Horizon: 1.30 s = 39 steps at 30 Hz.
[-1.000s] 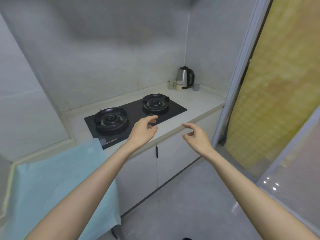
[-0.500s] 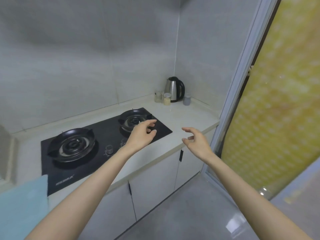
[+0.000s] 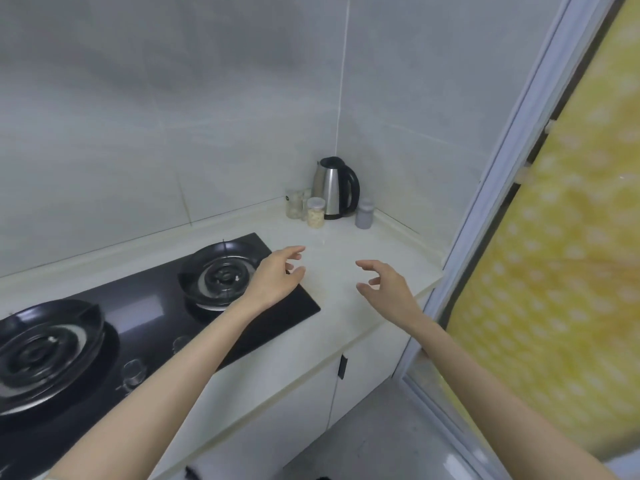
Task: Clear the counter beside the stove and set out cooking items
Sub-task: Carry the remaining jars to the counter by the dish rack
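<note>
Two hands are held out empty. The left hand [image 3: 273, 282] is poised over the right edge of the stove [image 3: 145, 313], and the right hand [image 3: 391, 289] further right of the stove, over bare table [image 3: 349, 251]. On both, the fingers are spread and loosely curved, and nothing is gripped or seen to be touched.

Against the picture from half a second ago, the stove is seen nearer and shifted left, and the blue cloth once seen left of the stove is gone from view. The hands are thereby brought off the stove's front and toward the stretch to its right.

The things to be cleared are gathered beyond the stove's far right corner: a kettle [image 3: 334, 188], a lidded jar [image 3: 316, 213], a second jar [image 3: 293, 204] and a grey bottle [image 3: 364, 214], all well apart from both hands. Clearing is judged not yet begun, and a reach toward that cluster appears to be under way.

The stove's left burner is cut by the frame edge. The jars are blurred, so their contents cannot be named, and a third jar may be hidden between them. The cooking items to be set out are nowhere seen.
</note>
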Available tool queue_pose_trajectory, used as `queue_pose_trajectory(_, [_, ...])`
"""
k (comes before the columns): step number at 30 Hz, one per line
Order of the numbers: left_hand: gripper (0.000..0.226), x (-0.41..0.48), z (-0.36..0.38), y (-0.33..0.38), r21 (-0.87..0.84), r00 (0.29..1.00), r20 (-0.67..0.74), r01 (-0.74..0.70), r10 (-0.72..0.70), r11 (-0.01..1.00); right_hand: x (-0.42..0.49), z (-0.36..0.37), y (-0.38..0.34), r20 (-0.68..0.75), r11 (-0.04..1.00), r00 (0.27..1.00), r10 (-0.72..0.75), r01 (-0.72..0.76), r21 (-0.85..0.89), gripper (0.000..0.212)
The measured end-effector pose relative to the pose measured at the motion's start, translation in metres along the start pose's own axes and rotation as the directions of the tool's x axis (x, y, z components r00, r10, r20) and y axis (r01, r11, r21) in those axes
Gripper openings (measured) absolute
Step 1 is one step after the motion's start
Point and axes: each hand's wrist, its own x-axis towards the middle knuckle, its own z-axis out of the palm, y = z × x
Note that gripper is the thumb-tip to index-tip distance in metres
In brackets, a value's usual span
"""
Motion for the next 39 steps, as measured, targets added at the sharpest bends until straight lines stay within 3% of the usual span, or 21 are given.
queue_pose_trajectory(17, [0.070,0.227,0.077,-0.070,-0.026,0.942,0.042,0.335,-0.334,0.942,0.277,-0.013,0.069,0.129,0.998,0.991,-0.021,0.030,-0.063,0.043])
queue_pose_trajectory(22, [0.072,0.276,0.110,-0.097,-0.075,0.890,-0.025,0.452,-0.455,0.889,0.372,0.010,0.088,0.268,0.992,0.959,-0.088,0.108,-0.059,0.045])
queue_pose_trajectory(32, [0.088,0.346,0.168,-0.130,0.047,0.792,-0.092,0.608,-0.603,0.792,0.500,0.071,0.114,0.477,0.965,0.851,-0.220,0.261,-0.021,0.059])
queue_pose_trajectory(35, [0.097,0.356,0.184,-0.143,0.131,0.768,-0.118,0.640,-0.629,0.757,0.523,0.088,0.117,0.524,0.945,0.821,-0.226,0.316,-0.087,0.063])
queue_pose_trajectory(39, [0.090,0.367,0.200,-0.152,0.099,0.760,-0.188,0.644,-0.621,0.758,0.542,0.108,0.119,0.557,0.906,0.802,-0.217,0.378,-0.192,0.065])
